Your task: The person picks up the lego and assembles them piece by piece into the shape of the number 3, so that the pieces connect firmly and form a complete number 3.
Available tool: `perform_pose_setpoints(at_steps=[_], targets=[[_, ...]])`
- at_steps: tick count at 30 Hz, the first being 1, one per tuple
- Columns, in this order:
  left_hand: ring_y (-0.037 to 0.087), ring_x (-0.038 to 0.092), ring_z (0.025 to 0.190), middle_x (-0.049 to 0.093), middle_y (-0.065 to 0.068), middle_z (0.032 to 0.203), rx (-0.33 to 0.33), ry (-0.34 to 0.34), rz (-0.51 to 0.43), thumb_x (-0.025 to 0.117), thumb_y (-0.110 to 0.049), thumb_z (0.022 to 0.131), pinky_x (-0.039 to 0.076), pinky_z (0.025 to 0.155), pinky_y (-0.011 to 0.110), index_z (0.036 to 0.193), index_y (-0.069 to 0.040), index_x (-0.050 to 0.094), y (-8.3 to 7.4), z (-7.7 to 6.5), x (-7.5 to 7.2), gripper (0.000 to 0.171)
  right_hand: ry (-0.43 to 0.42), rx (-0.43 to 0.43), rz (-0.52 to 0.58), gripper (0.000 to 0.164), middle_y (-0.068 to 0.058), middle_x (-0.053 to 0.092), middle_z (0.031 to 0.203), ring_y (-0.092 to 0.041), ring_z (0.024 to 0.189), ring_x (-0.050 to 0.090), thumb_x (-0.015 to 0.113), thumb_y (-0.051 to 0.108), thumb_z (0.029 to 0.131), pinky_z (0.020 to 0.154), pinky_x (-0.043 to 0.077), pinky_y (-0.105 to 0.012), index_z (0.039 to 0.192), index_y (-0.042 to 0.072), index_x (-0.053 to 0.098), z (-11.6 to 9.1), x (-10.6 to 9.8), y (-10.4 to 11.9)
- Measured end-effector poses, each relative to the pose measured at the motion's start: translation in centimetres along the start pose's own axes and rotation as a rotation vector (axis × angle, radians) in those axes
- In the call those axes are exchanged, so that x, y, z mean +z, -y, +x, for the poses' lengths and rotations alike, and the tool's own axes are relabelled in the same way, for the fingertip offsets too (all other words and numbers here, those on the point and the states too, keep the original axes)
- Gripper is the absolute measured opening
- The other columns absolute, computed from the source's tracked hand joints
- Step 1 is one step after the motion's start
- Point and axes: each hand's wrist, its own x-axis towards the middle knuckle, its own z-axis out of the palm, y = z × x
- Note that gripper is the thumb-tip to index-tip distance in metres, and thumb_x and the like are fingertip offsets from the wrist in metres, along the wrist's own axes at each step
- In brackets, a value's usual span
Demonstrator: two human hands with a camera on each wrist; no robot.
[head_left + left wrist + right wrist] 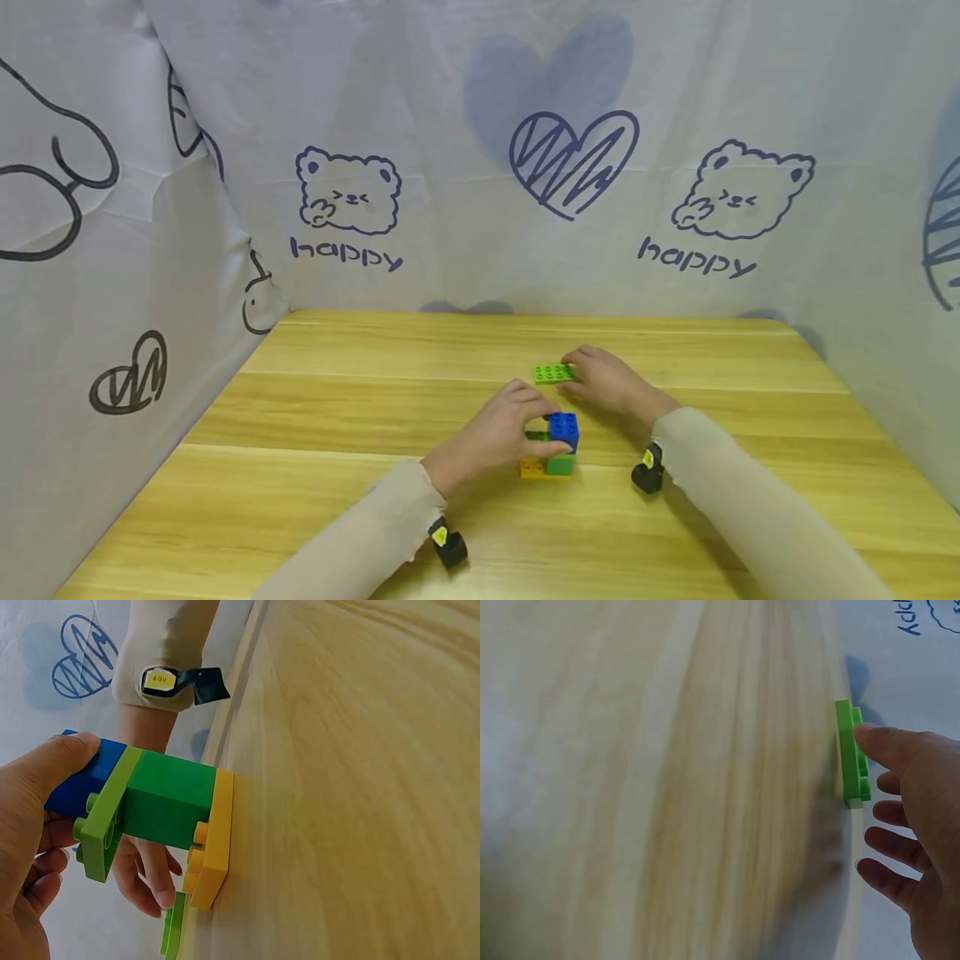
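My left hand (495,429) grips a blue brick (564,423), its thumb flat on the brick's side. That brick tops an upright stack of toy building bricks. Under it comes a lime-green plate (97,836) that juts out to one side, then a green brick (171,799), and at the bottom a yellow plate (214,851). Farther back, a loose lime-green plate (552,374) lies studs up on the table. My right hand (607,382) is at its right end, thumb and fingers spread about it. In the right wrist view the thumb tip overlaps the studs.
A wood-grain table (337,392) carries the bricks. White cloth (450,167) printed with bears and hearts stands behind it and along both sides. Each wrist has a black strap piece (648,471) hanging at the sleeve.
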Motion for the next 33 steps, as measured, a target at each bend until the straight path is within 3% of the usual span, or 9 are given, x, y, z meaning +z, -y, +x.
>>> perform_pose_setpoints(at_steps=[14, 25, 33], targets=[[0.015, 0.052, 0.103, 0.069, -0.002, 0.107, -0.047, 0.044, -0.018, 0.074, -0.047, 0.085, 0.043, 0.093, 0.028, 0.113, -0.012, 0.072, -0.2, 0.0, -0.1, 0.045, 0.048, 0.035, -0.065, 0.058, -0.019, 0.055, 0.133, -0.038, 0.121, 0.052, 0.059, 0.046, 0.096, 0.102, 0.040, -0.052, 0.135, 0.003, 0.055, 0.8, 0.4, 0.5], [0.015, 0.054, 0.099, 0.069, -0.003, 0.103, -0.018, 0.011, -0.044, 0.077, -0.044, 0.083, 0.044, 0.089, 0.028, 0.109, -0.010, 0.072, -0.1, 0.0, 0.2, 0.043, 0.044, 0.008, -0.070, 0.038, -0.012, 0.062, 0.115, -0.030, 0.103, 0.060, 0.064, 0.030, 0.096, 0.094, 0.048, -0.047, 0.122, 0.002, 0.064, 0.0, 0.1, 0.6], [0.014, 0.053, 0.101, 0.069, -0.003, 0.106, -0.103, 0.059, -0.104, 0.074, -0.046, 0.085, 0.046, 0.090, 0.030, 0.114, -0.012, 0.071, -0.2, 0.0, 0.0, 0.045, 0.048, -0.008, -0.064, 0.036, -0.005, 0.061, 0.102, -0.021, 0.089, 0.060, 0.068, 0.032, 0.092, 0.085, 0.051, -0.042, 0.115, 0.004, 0.066, -0.9, -0.5, 0.3]])
